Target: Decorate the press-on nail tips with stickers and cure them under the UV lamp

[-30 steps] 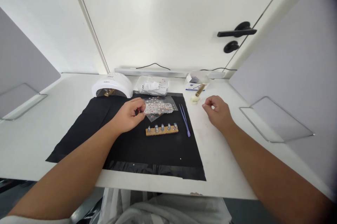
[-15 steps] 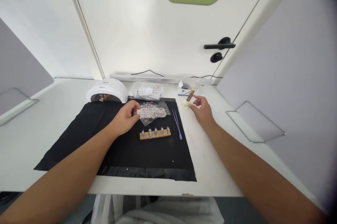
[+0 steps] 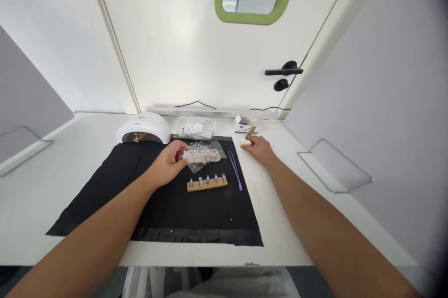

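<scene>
My right hand [image 3: 258,149] is at the back right of the table, thumb and fingers closed round the pale round base [image 3: 244,142] that bears a tilted gold tube [image 3: 251,132]. Fingers hide part of the base. My left hand [image 3: 168,163] hovers with curled fingers and a gap between thumb and index, nothing visible in it. Its fingertips are at the left end of a whitish oblong piece [image 3: 205,155] covered in small pink and white bits, lying on a clear plastic sheet [image 3: 196,167]. In front stands a wooden strip [image 3: 207,186] with several shiny bluish nail tips.
Purple tweezers [image 3: 235,172] lie on the right of the black mat [image 3: 196,214]. A white nail lamp [image 3: 144,126] stands back left, with a clear tray [image 3: 195,128] of packets beside it. A small box [image 3: 247,125] sits behind my right hand. A wire stand [image 3: 336,167] is at right.
My right hand has moved in and closed round the gold tube's base. My left hand stays by the oblong piece. The camera view has tilted slightly upward.
</scene>
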### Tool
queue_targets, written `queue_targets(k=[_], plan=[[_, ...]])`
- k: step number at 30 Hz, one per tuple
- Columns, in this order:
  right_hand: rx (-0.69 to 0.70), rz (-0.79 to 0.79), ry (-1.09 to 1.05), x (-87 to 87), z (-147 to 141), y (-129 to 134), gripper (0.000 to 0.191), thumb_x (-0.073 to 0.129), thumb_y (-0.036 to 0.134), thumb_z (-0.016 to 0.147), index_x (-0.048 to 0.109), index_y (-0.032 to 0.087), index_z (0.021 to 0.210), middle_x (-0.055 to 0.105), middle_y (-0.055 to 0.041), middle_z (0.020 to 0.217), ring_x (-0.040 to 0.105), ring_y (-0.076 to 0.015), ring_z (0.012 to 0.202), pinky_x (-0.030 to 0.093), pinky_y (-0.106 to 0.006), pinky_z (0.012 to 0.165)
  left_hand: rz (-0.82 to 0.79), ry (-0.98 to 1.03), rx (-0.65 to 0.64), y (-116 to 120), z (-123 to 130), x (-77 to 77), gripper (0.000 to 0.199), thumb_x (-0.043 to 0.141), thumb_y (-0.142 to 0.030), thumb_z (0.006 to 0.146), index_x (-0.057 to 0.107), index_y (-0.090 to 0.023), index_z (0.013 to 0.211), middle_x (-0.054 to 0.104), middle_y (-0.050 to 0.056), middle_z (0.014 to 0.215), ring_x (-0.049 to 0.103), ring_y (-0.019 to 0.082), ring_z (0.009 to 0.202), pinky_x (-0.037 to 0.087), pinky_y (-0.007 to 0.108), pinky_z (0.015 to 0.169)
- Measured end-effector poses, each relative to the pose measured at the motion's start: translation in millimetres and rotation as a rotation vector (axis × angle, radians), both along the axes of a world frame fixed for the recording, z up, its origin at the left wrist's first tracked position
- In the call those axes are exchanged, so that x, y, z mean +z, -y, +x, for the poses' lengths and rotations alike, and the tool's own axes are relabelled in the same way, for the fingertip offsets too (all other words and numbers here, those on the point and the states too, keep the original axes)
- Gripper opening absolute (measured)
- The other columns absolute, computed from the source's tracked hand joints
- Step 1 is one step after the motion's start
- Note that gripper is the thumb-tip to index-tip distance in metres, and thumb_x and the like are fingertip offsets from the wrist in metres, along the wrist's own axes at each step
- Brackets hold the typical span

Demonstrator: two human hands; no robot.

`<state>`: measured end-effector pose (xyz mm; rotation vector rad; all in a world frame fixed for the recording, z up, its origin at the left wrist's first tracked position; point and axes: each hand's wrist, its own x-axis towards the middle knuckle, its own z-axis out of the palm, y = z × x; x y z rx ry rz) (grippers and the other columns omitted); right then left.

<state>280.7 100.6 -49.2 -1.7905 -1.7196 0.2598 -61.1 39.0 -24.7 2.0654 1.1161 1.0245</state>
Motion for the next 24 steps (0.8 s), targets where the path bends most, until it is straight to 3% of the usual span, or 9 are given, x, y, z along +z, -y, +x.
queue_targets(k=[4, 8, 12, 15, 18, 24], plan=[[0.034, 0.015, 0.008, 3.0, 2, 6, 0.028, 0.064, 0.046, 0.068, 0.062, 0.019, 0.062, 0.060, -0.0021, 0.064, 0.055, -0.0198, 0.065, 0.037, -0.031, 0.062, 0.021, -0.016, -0.004, 1, -1, 1.1, 0.026, 0.056, -0.017, 0.080, 0.052, -0.019, 0.106, 0.047, -0.001, 0.086, 0.044, 0.011, 0.067, 0.040, 0.027, 0.066], [0.103, 0.073, -0.018, 15.5, -7, 17, 0.024, 0.064, 0.043, 0.071, 0.064, 0.019, 0.068, 0.064, -0.0049, 0.074, 0.058, -0.0239, 0.077, 0.042, -0.035, 0.070, 0.095, -0.057, 0.003, 5, 0, 4.3, 0.032, 0.055, -0.016, 0.082, 0.050, -0.019, 0.113, 0.047, 0.001, 0.095, 0.046, 0.010, 0.067, 0.043, 0.027, 0.068], [0.247, 0.096, -0.066, 34.3, -37, 40, 0.018, 0.070, 0.039, 0.069, 0.069, 0.022, 0.074, 0.068, -0.0037, 0.087, 0.061, -0.0267, 0.093, 0.045, -0.039, 0.085, 0.138, -0.102, -0.066, 14, 5, 9.9, 0.037, 0.057, -0.018, 0.084, 0.050, -0.020, 0.120, 0.050, 0.003, 0.102, 0.051, 0.013, 0.074, 0.047, 0.029, 0.073], [0.423, 0.115, -0.226, 48.5, -67, 65, 0.017, 0.074, 0.035, 0.068, 0.071, 0.023, 0.081, 0.069, -0.0038, 0.093, 0.061, -0.0274, 0.098, 0.045, -0.041, 0.089, 0.222, -0.132, -0.107, 25, 12, 17.9, 0.041, 0.057, -0.020, 0.087, 0.048, -0.021, 0.127, 0.055, 0.007, 0.109, 0.054, 0.019, 0.095, 0.046, 0.034, 0.087], [0.518, 0.087, -0.321, 59.1, -91, 89, 0.019, 0.076, 0.033, 0.069, 0.071, 0.024, 0.084, 0.068, -0.0034, 0.092, 0.063, -0.0255, 0.092, 0.047, -0.040, 0.084, 0.282, -0.139, -0.153, 38, 22, 25.2, 0.044, 0.060, -0.026, 0.089, 0.048, -0.021, 0.130, 0.059, 0.009, 0.115, 0.052, 0.023, 0.106, 0.043, 0.039, 0.095], [0.558, 0.045, -0.492, 59.4, -107, 109, 0.026, 0.078, 0.027, 0.066, 0.064, 0.023, 0.087, 0.063, -0.0001, 0.083, 0.060, -0.0199, 0.079, 0.046, -0.034, 0.073, 0.153, -0.031, -0.174, 53, 40, 23.4, 0.040, 0.065, -0.030, 0.087, 0.053, -0.019, 0.123, 0.064, 0.007, 0.109, 0.059, 0.019, 0.093, 0.049, 0.032, 0.083]])
